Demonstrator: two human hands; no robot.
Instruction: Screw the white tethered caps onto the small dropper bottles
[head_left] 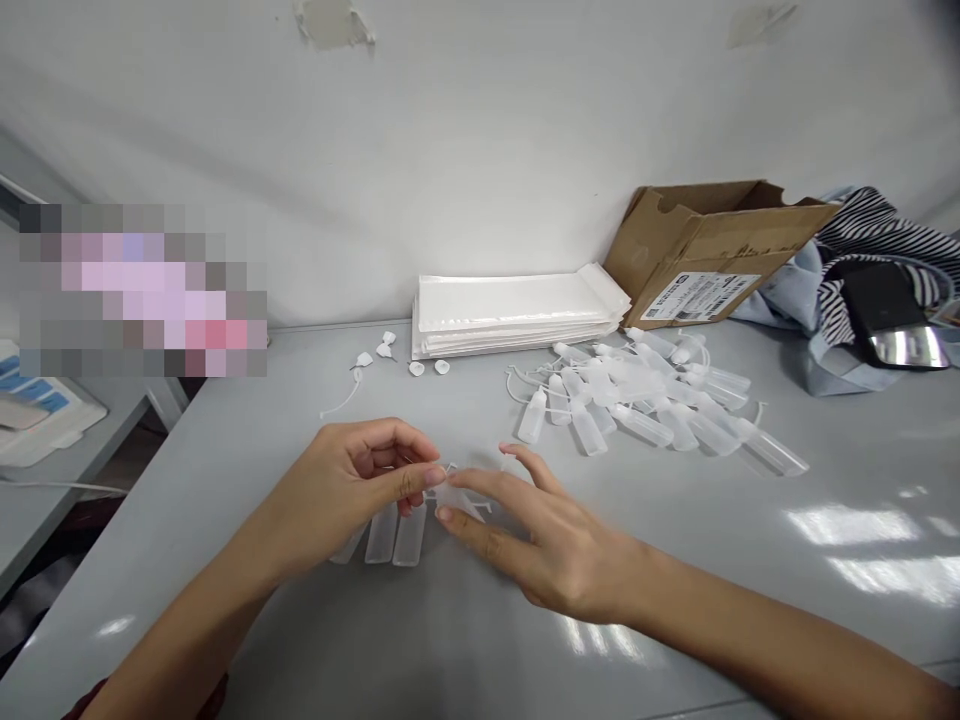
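Between both hands is a small translucent plastic squeeze bottle [459, 497], partly hidden by fingers. My left hand [375, 470] is closed, its thumb and forefinger pinching at the bottle's neck end, where a thin strap shows. My right hand [551, 535] has its thumb and forefinger on either side of the bottle's body, with another finger raised. Beneath my left hand, several similar bottles [381, 535] lie side by side on the grey table, their upper ends covered by the fingers.
A pile of strapped bottles [630, 390] spreads at the right. White caps [416, 369] lie near the back, left of centre. Stacked white padded envelopes [517, 305] sit against the wall beside an open cardboard box [720, 255]. Striped fabric [885, 240] and a dark, shiny object [892, 315] lie far right.
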